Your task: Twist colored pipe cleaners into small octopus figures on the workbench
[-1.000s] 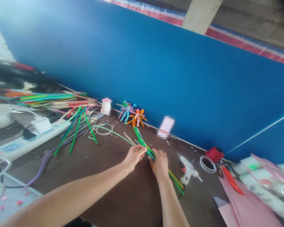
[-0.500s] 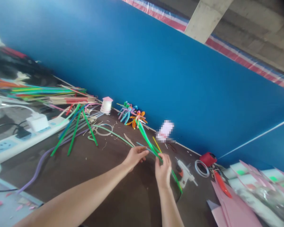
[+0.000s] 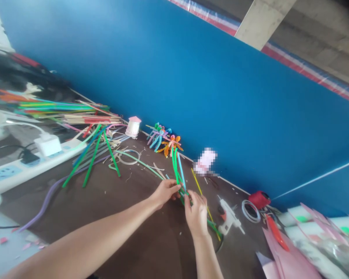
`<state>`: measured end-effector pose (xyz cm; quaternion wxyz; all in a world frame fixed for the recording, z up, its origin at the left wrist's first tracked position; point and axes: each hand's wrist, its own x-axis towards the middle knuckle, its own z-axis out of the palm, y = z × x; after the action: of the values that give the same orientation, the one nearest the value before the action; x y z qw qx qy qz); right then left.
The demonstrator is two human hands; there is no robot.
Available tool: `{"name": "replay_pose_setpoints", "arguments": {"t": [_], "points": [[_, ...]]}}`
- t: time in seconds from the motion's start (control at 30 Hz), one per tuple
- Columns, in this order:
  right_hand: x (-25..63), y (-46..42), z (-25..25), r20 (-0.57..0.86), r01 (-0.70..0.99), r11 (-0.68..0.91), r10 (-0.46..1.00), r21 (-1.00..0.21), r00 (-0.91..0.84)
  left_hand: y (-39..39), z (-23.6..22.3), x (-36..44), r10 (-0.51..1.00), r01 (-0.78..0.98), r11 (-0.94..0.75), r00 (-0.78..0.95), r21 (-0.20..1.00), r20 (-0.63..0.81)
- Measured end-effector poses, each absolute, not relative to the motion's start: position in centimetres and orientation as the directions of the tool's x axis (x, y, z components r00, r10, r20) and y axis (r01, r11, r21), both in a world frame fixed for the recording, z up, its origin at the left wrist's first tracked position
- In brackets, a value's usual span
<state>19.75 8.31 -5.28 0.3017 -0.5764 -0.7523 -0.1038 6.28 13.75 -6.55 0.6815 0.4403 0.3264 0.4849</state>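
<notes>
Green pipe cleaners (image 3: 175, 166) stand up between my two hands, with a light blue pipe cleaner (image 3: 181, 170) beside them. My left hand (image 3: 166, 194) pinches the green ones near their lower part. Closed on the light blue one and the lower green stems is my right hand (image 3: 197, 211), just to the right. A yellow pipe cleaner (image 3: 198, 185) lies on the table past my right hand. Beyond the stems' tips sit an orange pipe-cleaner figure (image 3: 172, 145) and a blue and purple one (image 3: 158, 135). My fingers hide where the stems cross.
A white glue gun (image 3: 230, 217) lies right of my hands, near a tape ring (image 3: 250, 211) and red-handled tool (image 3: 277, 232). Leftward are loose green pipe cleaners (image 3: 93, 162), a power strip (image 3: 14, 166) and a small pink-roofed model (image 3: 133, 127). A blue wall (image 3: 163, 69) closes off the back.
The green stems, earlier slanting through my right hand, now stand more upright. My left hand has taken hold of them, and the light blue stem has swung up beside them.
</notes>
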Motion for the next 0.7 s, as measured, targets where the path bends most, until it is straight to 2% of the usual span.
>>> {"name": "replay_pose_setpoints", "arguments": {"t": [0.23,0.43,0.53,0.7], "points": [[20.1,8.5,-5.3,0.611,0.913,0.269,0.791,-0.308,-0.027,13.8,-6.7,6.3,0.952,-0.394,0.156,0.305,0.906,-0.031],[20.8,8.4,-5.3,0.558,0.947,0.227,0.827,-0.228,-0.064,14.0,-6.3,5.7,0.965,-0.544,0.214,0.248,0.811,-0.089],[21.9,8.5,-5.3,0.597,0.966,0.118,0.801,-0.231,0.045,14.4,-6.0,5.1,0.983,-0.668,0.181,0.142,0.722,-0.115],[24.1,8.9,-5.4,0.650,0.921,-0.042,0.695,-0.388,0.306,15.4,-5.8,4.0,0.984,-0.789,0.111,0.003,0.604,-0.178]]}}
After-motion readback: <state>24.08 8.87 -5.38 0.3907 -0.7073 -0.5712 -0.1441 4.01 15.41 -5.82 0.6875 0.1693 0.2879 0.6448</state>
